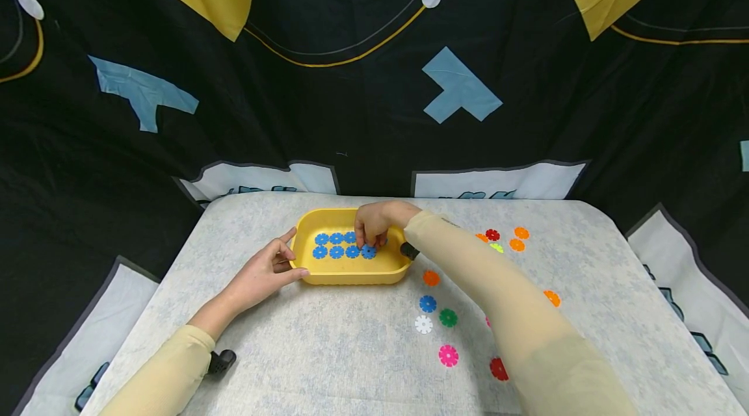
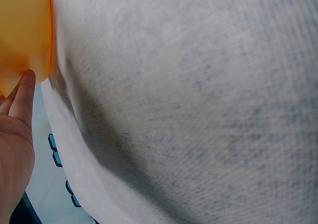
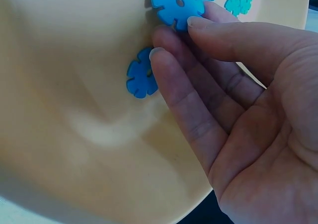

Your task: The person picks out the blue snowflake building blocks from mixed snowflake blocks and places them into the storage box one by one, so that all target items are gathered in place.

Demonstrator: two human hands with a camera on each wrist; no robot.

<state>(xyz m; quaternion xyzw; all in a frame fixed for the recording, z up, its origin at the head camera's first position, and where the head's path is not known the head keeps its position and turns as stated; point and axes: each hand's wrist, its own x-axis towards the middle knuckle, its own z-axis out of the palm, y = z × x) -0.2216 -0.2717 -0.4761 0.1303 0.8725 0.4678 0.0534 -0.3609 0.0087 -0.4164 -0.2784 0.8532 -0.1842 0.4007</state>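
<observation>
A shallow yellow tray point(image 1: 351, 278) stands on the table with blue notched plastic discs point(image 1: 336, 251) laid flat in two rows inside it. My left hand point(image 1: 266, 273) holds the tray's left front corner, thumb at the front rim and fingers along the left side. In the left wrist view, fingers touch the tray's outer wall point(image 2: 25, 25). My right hand point(image 1: 374, 221) reaches down into the tray's right part. Its thumb and fingers pinch the edge of a blue notched disc point(image 3: 166, 3) at the row's end. Another blue disc point(image 3: 140, 77) lies beside the fingertips, partly covered by one.
Loose notched discs lie right of the tray: orange point(image 1: 431, 278), blue point(image 1: 428, 303), green point(image 1: 448, 318), white point(image 1: 424, 324), pink point(image 1: 448, 355) and red point(image 1: 499, 369). Several more lie farther back, including orange discs point(image 1: 517, 245). The right forearm point(image 1: 497, 286) passes over this area. A black curtain point(image 1: 351, 117) hangs behind the table.
</observation>
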